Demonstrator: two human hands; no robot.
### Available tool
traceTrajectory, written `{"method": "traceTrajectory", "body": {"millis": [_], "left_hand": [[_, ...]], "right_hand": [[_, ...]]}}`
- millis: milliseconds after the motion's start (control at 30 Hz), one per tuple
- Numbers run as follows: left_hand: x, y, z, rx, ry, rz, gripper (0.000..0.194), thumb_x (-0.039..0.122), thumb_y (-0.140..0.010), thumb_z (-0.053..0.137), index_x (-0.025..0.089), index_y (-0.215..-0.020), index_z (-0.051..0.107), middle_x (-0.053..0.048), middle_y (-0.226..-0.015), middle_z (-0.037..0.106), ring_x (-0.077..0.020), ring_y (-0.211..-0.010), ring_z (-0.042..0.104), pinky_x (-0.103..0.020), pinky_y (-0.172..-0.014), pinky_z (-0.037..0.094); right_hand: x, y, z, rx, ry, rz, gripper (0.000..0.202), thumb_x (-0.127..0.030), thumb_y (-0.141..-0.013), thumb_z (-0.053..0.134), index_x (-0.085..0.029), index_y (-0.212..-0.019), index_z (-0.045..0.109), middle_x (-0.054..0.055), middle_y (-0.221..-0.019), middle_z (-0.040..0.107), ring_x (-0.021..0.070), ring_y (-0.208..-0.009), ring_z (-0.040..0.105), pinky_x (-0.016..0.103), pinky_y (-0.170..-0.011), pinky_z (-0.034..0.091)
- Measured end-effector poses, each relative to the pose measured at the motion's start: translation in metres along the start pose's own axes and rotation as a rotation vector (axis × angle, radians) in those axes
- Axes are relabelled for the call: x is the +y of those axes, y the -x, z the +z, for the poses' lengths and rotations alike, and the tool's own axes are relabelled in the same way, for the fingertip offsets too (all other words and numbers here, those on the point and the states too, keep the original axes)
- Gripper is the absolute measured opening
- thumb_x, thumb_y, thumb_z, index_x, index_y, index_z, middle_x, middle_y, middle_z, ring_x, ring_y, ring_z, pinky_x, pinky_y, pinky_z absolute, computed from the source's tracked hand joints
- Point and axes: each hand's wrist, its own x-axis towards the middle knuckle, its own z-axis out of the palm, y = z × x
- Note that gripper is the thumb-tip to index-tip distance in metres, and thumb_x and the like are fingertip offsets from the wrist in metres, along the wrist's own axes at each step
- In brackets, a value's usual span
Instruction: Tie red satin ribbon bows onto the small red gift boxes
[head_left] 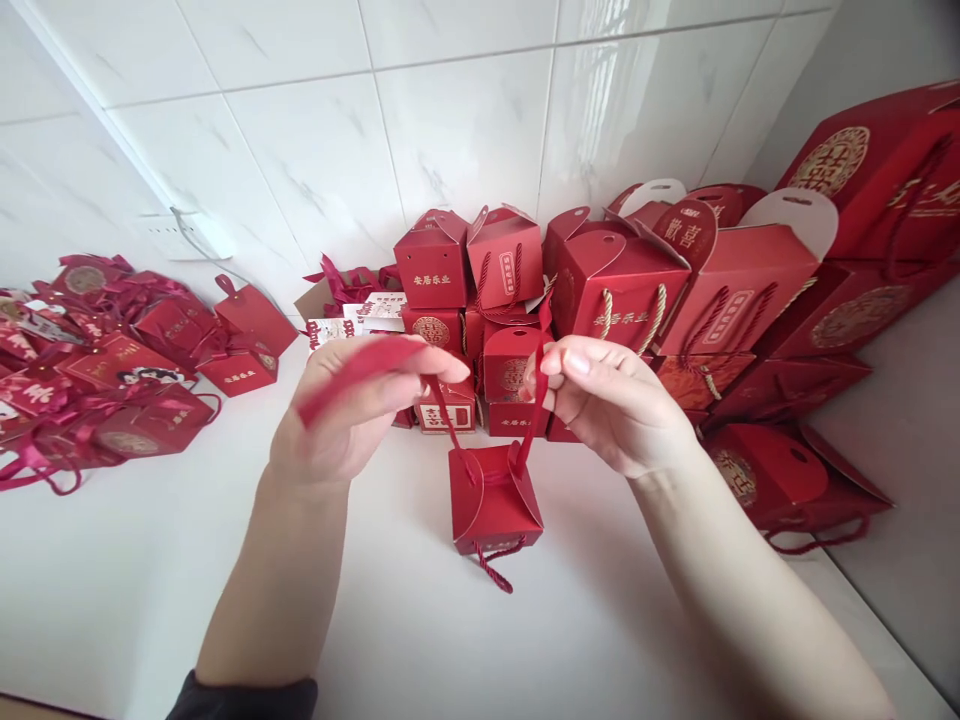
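Note:
A small red gift box point(499, 500) sits on the white table, its top flaps folded inward and a twisted cord handle hanging at its front. A red ribbon point(531, 425) runs through the flaps and rises in two strands. My left hand point(352, 400) is closed on the left strand, whose loose end is blurred across the fingers. The right strand is pinched between thumb and finger of my right hand point(607, 400). Both hands are above the box, one on each side, not touching it.
Stacked red boxes point(431, 270) stand against the tiled wall behind the hands. Larger red boxes point(855, 300) are piled at the right. At the left lies a heap of small ribboned boxes point(161, 420), below a wall socket point(180, 235) with a cable.

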Motion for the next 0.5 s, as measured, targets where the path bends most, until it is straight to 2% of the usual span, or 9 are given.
{"method": "traceTrajectory", "body": {"millis": [100,233,300,367,433,500], "left_hand": [[0.007,-0.003,0.008,0.062,-0.037,0.044,0.013,0.031,-0.077,0.071,0.029,-0.089,0.074,-0.001,-0.081,0.075,-0.0216,-0.083,0.069,-0.032,-0.072,0.055],[0.011,-0.008,0.014,0.029,-0.017,-0.043,0.042,0.028,-0.078,0.073,0.028,-0.118,0.062,-0.002,-0.084,0.076,-0.0208,-0.086,0.07,-0.031,-0.076,0.056],[0.011,-0.012,0.015,0.002,-0.02,-0.086,0.046,0.025,-0.077,0.075,0.026,-0.121,0.06,-0.002,-0.086,0.077,-0.0206,-0.088,0.071,-0.031,-0.08,0.056],[0.008,-0.016,0.015,-0.025,-0.006,-0.088,0.032,0.026,-0.077,0.075,0.025,-0.109,0.067,-0.002,-0.084,0.076,-0.0188,-0.086,0.07,-0.031,-0.082,0.055],[0.005,-0.02,0.016,-0.037,0.018,-0.058,0.015,0.032,-0.077,0.075,0.022,-0.088,0.071,-0.001,-0.079,0.075,-0.0177,-0.08,0.07,-0.031,-0.079,0.055],[0.002,-0.024,0.019,-0.032,0.035,-0.017,0.02,0.039,-0.075,0.076,0.02,-0.076,0.069,-0.002,-0.077,0.073,-0.0183,-0.077,0.069,-0.032,-0.076,0.056]], "right_hand": [[0.0,-0.001,0.008,0.017,-0.03,-0.049,0.012,-0.036,-0.081,0.071,-0.024,-0.08,0.073,0.0,-0.082,0.068,0.0131,-0.072,0.062,0.028,-0.075,0.054],[-0.005,-0.008,0.02,0.008,-0.069,-0.115,0.01,-0.033,-0.083,0.068,-0.024,-0.08,0.072,-0.001,-0.077,0.066,0.0134,-0.074,0.062,0.028,-0.078,0.053],[-0.006,-0.013,0.025,0.002,-0.077,-0.125,0.01,-0.033,-0.084,0.067,-0.024,-0.079,0.071,-0.001,-0.075,0.064,0.0148,-0.076,0.062,0.03,-0.078,0.054],[-0.007,-0.017,0.03,0.018,-0.081,-0.13,0.012,-0.035,-0.083,0.066,-0.025,-0.079,0.069,0.0,-0.077,0.064,0.0163,-0.079,0.062,0.031,-0.078,0.054],[-0.006,-0.022,0.033,0.038,-0.09,-0.135,0.014,-0.038,-0.083,0.065,-0.025,-0.08,0.066,0.0,-0.079,0.063,0.0164,-0.078,0.061,0.032,-0.076,0.054],[-0.005,-0.025,0.034,0.04,-0.106,-0.138,0.015,-0.04,-0.084,0.063,-0.025,-0.081,0.063,0.0,-0.08,0.06,0.0151,-0.074,0.059,0.031,-0.074,0.054]]}}
